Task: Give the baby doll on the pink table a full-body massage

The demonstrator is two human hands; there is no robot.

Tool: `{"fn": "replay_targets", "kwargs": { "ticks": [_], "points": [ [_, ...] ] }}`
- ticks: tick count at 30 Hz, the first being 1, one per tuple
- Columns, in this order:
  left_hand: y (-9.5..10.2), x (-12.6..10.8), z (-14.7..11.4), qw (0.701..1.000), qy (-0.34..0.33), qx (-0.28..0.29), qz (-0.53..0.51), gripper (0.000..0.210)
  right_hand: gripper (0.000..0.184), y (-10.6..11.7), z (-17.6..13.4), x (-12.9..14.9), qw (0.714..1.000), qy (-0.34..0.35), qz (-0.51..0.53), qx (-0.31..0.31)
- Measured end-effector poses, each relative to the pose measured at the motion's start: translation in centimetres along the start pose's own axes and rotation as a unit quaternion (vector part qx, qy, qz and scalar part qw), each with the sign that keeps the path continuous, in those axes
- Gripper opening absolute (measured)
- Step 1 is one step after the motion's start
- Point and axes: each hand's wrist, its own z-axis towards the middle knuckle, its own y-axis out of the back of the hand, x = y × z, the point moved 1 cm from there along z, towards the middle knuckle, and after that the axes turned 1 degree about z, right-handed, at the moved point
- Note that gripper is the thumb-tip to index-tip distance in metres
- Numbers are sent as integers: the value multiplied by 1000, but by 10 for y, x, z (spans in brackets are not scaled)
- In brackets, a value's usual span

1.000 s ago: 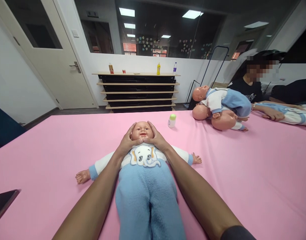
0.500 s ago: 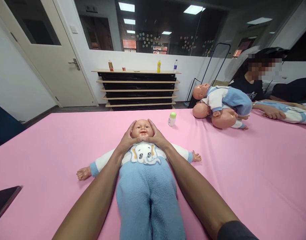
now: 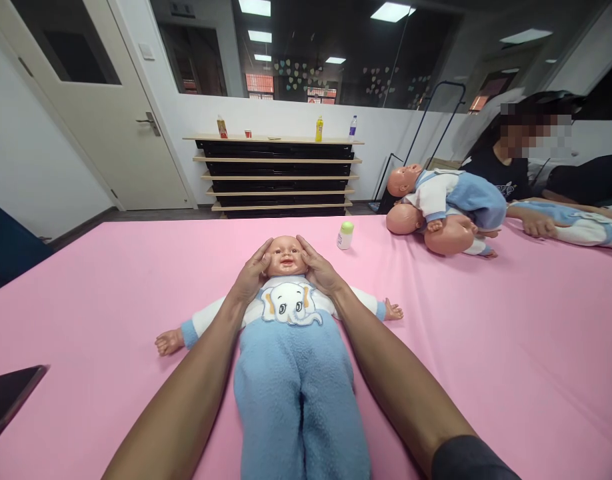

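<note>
A baby doll (image 3: 293, 360) lies on its back on the pink table cover, arms spread wide. It wears a white top with an elephant face and fuzzy blue trousers. My left hand (image 3: 252, 273) cups the left side of the doll's head (image 3: 286, 255) as I see it, fingers along its temple and thumb at the cheek. On the opposite side, my right hand (image 3: 320, 268) holds the head the same way. Both palms rest low beside its face and neck. A small white bottle with a green cap (image 3: 345, 235) stands beyond my right hand.
Several more dolls (image 3: 446, 207) are piled at the far right, near another person (image 3: 506, 167) whose hand rests by a doll. A dark flat device (image 3: 11, 400) lies at the left edge. Behind the pink table (image 3: 111, 280) stand stacked boards (image 3: 279, 160) with bottles on top.
Both thumbs have moved from the doll's chin outward and up to its cheeks, uncovering the chin and collar. My hands stay around its head.
</note>
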Motion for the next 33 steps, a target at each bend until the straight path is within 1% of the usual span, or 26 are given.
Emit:
{"fn": "replay_targets", "kwargs": {
  "ticks": [1,4,6,8,13,16,18,20,21,24,26,28,31,33],
  "points": [
    [0,0,0,1000,-3,-3,24,92,91,-1,-1,0,999,7,-30,-7],
    [0,-2,0,995,-9,-9,99,108,106,-2,-4,2,988,42,-147,-29],
    [1,-3,-1,993,-11,-14,114,109,109,-3,-5,3,982,51,-177,-33],
    [1,-4,-1,995,-9,-7,97,106,105,-2,-5,3,987,42,-153,-25],
    [1,-3,-1,999,3,21,28,99,101,0,-2,2,999,9,-30,18],
    [1,-1,0,1000,9,27,3,95,97,1,1,0,1000,2,3,21],
    [1,0,1,1000,8,18,-5,91,90,1,2,-1,1000,0,10,9],
    [1,0,1,1000,-1,7,12,93,86,1,2,-2,1000,5,-2,-1],
    [1,0,1,1000,-5,1,31,96,88,0,1,-2,1000,10,-23,-6],
    [1,-1,0,995,-11,-11,99,111,106,-1,-3,1,992,35,-122,-17],
    [1,-2,-1,994,-12,-16,109,110,110,-2,-5,3,987,40,-155,-20],
    [0,-2,-1,996,-14,-10,88,105,108,-2,-6,3,989,33,-140,-19],
    [1,-2,0,999,-4,8,34,99,105,0,-2,2,997,15,-76,1],
    [1,0,1,1000,6,10,-2,92,100,1,1,0,999,8,-32,15]
  ]
}}
